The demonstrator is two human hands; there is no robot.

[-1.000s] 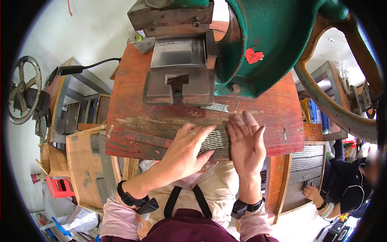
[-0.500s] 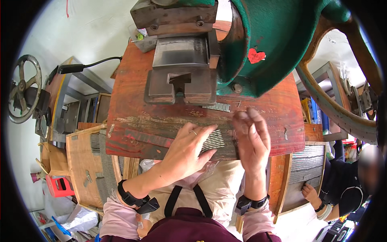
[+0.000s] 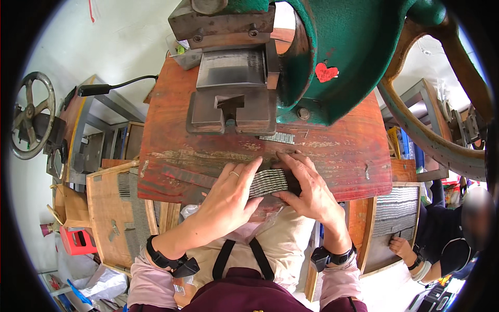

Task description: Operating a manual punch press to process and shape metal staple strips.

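A stack of metal link strips [image 3: 268, 182], silvery with rows of small segments, is held between my two hands close to the table's front edge. My left hand [image 3: 232, 191] grips its left end, thumb below and fingers above. The right end is gripped by my right hand [image 3: 306, 186], its fingers over the far side and its thumb on the near side. The fingers hide both ends. A short loose link strip [image 3: 280, 137] lies farther back, beside the steel die block [image 3: 232, 112] of the green press [image 3: 358, 57].
The worn red wooden table [image 3: 171, 135] carries the press. On the left stands a wooden tray [image 3: 106, 208] with link strips; another tray [image 3: 397, 210] of strips is on the right, touched by a co-worker's hand [image 3: 400, 246]. A large curved wheel rim [image 3: 416, 114] sweeps down at the right.
My right hand has moved left and closed on the right end of the stack. My left hand has shifted slightly left, and more of the stack shows.
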